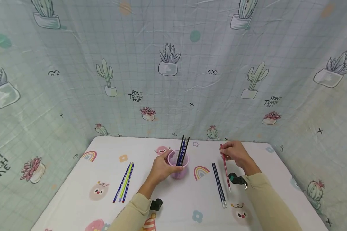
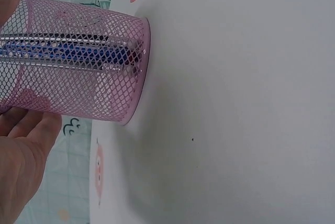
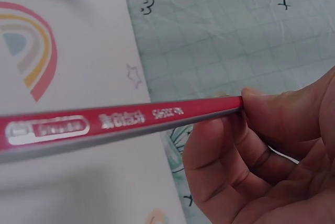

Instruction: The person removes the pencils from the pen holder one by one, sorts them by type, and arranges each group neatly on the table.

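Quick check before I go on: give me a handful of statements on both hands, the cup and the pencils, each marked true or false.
1. The right hand pinches a red pencil. True.
2. The left hand holds the pink mesh pen cup. True.
3. The cup is empty. False: black and blue pencils stand in it.
4. Two dark pencils lie side by side to the right of the cup. True.
5. All three pencils lying left of the cup are blue. False: a yellow-green pencil lies between two blue patterned pencils.
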